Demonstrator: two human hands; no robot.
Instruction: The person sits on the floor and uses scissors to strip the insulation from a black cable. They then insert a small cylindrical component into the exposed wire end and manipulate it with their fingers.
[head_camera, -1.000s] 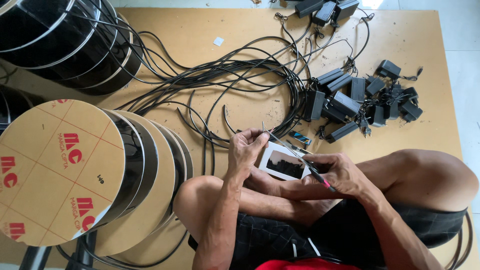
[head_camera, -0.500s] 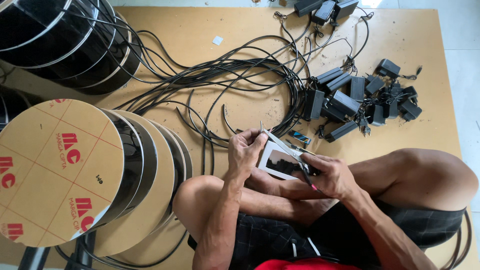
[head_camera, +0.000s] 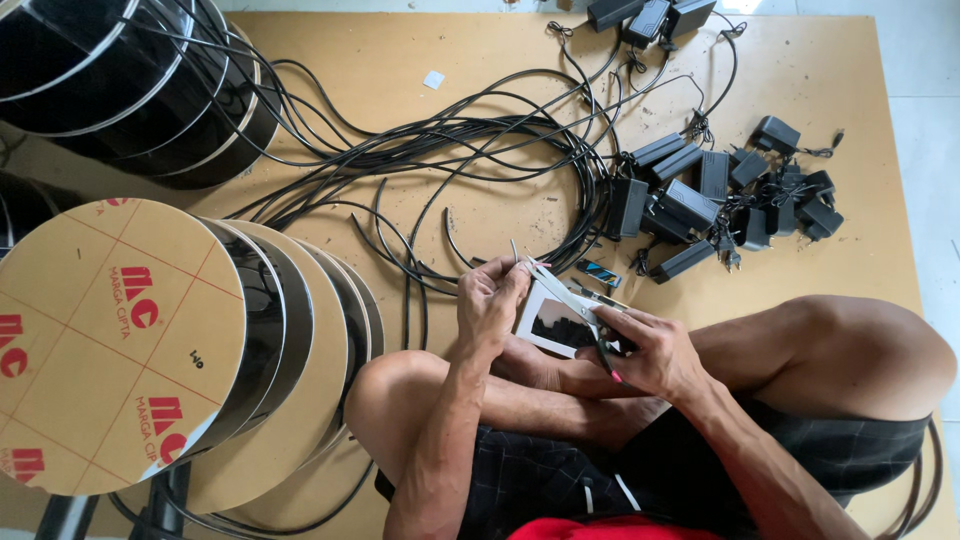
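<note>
While left hand (head_camera: 492, 300) stays | right hand (head_camera: 650, 350) shifted | scissors (head_camera: 565, 298) raised

light: bright, even daylight | shadows: soft, faint | glare: pale floor top right | focus: sharp, edges perhaps slightly bowed

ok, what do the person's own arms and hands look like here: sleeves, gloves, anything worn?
Both arms are bare from the hands up, with no sleeves in view. The left hand and right hand wear no gloves, and no ring, watch or wristband shows. Lower down, dark checked shorts and a strip of red cloth are visible.
</note>
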